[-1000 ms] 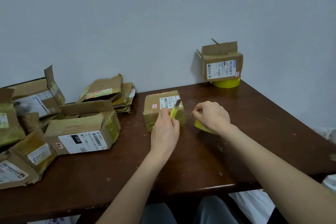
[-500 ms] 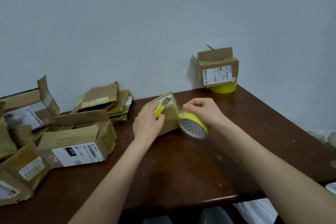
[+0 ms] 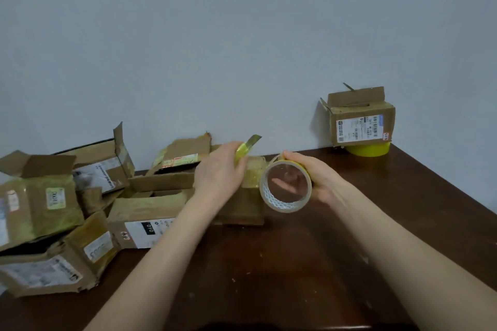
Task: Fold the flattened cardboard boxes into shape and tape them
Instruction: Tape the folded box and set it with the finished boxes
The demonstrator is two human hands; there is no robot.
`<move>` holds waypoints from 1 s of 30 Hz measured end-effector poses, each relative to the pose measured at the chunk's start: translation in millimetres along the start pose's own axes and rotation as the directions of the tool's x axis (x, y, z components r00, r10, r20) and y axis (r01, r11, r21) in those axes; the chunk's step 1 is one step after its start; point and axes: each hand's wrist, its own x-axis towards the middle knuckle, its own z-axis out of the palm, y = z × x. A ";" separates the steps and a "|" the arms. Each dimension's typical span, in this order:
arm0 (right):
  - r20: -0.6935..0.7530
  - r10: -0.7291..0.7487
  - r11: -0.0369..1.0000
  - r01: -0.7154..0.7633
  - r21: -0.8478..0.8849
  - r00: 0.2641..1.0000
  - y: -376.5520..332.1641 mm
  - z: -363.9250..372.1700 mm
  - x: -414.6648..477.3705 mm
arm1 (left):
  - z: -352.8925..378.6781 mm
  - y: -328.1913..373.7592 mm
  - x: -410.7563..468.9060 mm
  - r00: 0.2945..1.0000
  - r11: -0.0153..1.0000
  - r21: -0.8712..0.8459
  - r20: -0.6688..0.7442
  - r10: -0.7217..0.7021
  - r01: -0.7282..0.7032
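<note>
Sitting near the far edge of the table (image 3: 295, 263), about midway along in the head view, the small cardboard box (image 3: 242, 204) has the left hand (image 3: 217, 177) against its left side, curled round a yellow knife (image 3: 246, 148) whose blade points up toward the wall. The right hand (image 3: 320, 177) is wrapped round the tape roll (image 3: 285, 185) just right of it, core facing the near edge. The box looks light, stiff-edged yet dentable, best held by its corners; its long axis seems to run near-to-far.
</note>
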 end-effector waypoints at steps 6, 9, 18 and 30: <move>-0.069 -0.063 0.910 0.029 -0.415 0.996 0.0 -7.7 1.4 | 30.6 1.1 3.7 0.994 0.992 0.120 0.098 -0.047 0.035; -0.056 -0.093 0.784 0.038 -0.620 0.994 -12.1 -8.1 2.6 | 34.0 -3.8 6.8 0.988 0.989 0.138 0.135 -0.077 0.058; -0.017 -0.123 0.223 0.011 -0.975 0.992 -29.5 -22.8 -12.5 | 28.3 -5.1 5.4 0.978 0.992 0.048 0.171 -0.119 0.113; -0.050 -0.378 0.235 0.043 -0.971 0.924 10.8 -19.5 -14.1 | 7.2 28.5 -40.6 0.988 0.993 -0.099 0.131 0.078 -0.065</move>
